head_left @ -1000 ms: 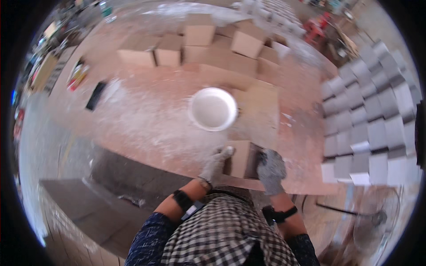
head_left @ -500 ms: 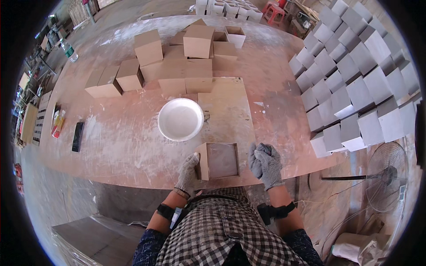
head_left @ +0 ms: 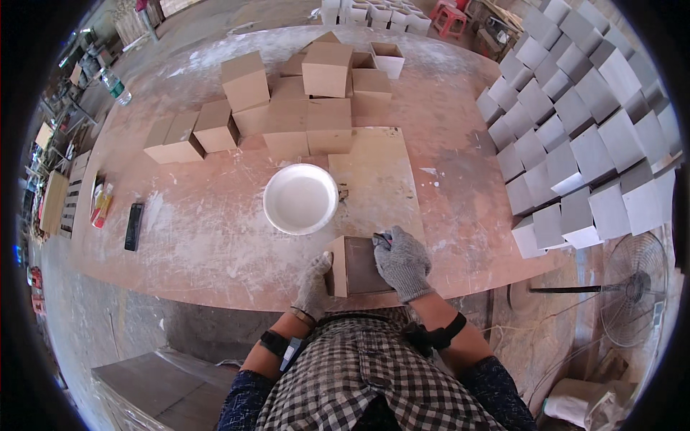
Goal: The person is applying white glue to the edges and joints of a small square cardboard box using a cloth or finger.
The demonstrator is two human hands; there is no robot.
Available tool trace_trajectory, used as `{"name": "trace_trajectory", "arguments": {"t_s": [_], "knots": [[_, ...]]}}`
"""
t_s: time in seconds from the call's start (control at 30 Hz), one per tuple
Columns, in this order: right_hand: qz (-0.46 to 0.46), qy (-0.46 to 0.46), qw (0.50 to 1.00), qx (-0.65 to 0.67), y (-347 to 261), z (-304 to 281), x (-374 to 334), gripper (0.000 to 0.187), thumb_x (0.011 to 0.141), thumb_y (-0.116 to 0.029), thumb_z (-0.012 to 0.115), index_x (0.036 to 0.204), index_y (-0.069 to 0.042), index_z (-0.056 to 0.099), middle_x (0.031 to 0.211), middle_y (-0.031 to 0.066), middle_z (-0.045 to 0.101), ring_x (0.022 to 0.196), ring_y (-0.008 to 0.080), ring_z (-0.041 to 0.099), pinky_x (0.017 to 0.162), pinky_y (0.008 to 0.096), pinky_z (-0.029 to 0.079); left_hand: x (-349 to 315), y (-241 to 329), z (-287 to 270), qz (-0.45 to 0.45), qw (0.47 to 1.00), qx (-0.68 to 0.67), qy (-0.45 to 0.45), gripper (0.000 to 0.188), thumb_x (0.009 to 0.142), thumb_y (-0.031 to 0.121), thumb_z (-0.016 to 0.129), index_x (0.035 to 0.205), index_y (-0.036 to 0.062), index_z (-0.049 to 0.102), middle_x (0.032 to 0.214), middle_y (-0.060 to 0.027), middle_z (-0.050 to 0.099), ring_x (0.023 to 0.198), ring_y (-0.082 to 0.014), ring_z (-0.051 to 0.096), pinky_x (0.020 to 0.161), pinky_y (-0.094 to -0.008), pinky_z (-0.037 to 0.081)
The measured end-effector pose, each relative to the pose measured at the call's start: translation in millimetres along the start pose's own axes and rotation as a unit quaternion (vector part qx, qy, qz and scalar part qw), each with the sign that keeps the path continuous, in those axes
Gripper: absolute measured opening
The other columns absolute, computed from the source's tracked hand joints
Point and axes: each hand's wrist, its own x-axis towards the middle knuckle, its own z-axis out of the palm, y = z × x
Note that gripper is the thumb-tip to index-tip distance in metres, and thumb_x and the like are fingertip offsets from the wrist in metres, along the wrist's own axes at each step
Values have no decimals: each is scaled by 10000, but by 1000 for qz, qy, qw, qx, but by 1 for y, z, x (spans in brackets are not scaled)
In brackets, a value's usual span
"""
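Observation:
A small open-topped brown box (head_left: 340, 267) stands near the table's front edge, directly in front of me, its grey inside facing up. My left hand (head_left: 314, 285), in a grey knit glove, grips the box by its left side. Over the box's right rim lies my right hand (head_left: 404, 263), gloved alike, its fingers closed around something small with a bit of dark and red showing. Most of that thing is hidden by the glove. A white bowl (head_left: 269, 208) with whitish contents stands just beyond the box to the left.
Several brown boxes (head_left: 327, 70) are piled at the table's far side. A thin board (head_left: 388, 165) lies flat on the table. To the left are a black phone (head_left: 134, 227) and a plastic bottle (head_left: 113, 86). Stacked greyish-white boxes (head_left: 575, 158) and a fan (head_left: 636, 287) stand at right.
My right hand has moved left from beside the box onto its right rim. The left hand stays at the box's left side. The whole view has shifted slightly.

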Motion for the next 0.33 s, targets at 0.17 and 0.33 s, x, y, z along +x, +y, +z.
{"name": "trace_trajectory", "arguments": {"t_s": [0.17, 0.33], "knots": [[-83, -7, 992, 93, -24, 13, -4, 246, 897, -315, 649, 974, -83, 636, 902, 172, 680, 868, 375, 665, 751, 495, 513, 3, 2, 0, 8, 1000, 17, -20, 267, 1021, 258, 543, 1140, 33, 623, 1056, -62, 686, 892, -158, 673, 835, -298, 559], [-97, -119, 985, 78, -24, 11, -8, 253, 849, -276, 732, 999, -90, 648, 931, 159, 709, 905, 278, 713, 775, 433, 546, -2, 2, -2, 20, 997, -12, -69, 372, 994, 313, 588, 1185, -5, 605, 1112, -103, 686, 981, -173, 671, 886, -328, 555]]}}
